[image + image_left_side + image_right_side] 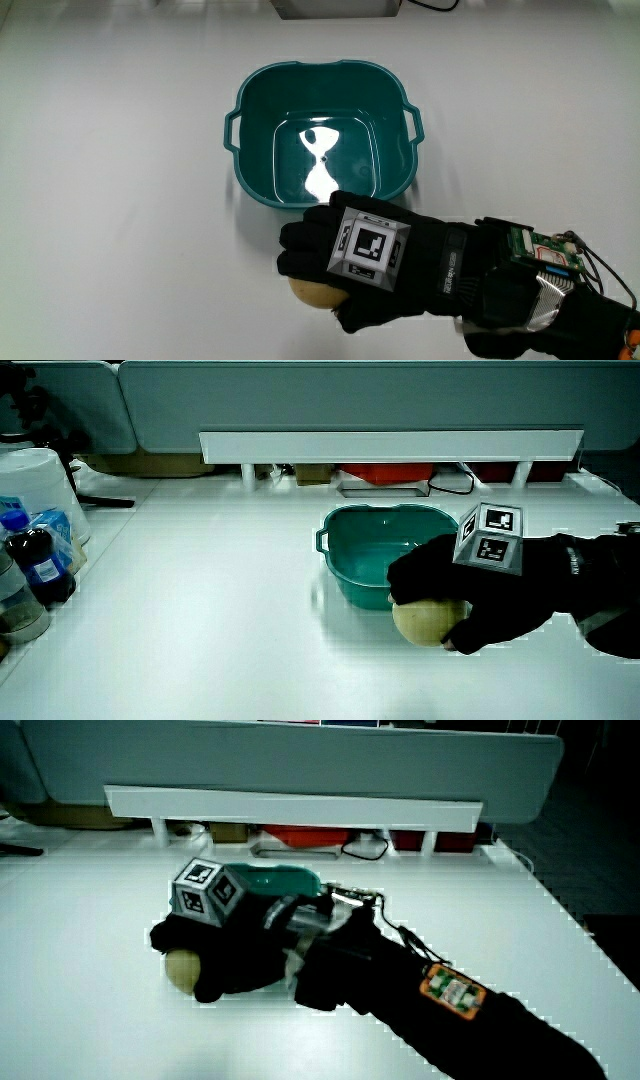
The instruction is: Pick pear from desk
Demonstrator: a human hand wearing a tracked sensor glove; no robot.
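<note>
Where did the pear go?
The pear sits on the table, under the hand, whose fingers curl over it. It lies just beside the teal basin, nearer to the person than the basin.

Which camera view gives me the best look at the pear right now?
A side view shows the pear best: its rounded yellowish front sits exposed under the hand. The main view shows only a sliver beneath the fingers, and a side view shows a small patch.
</note>
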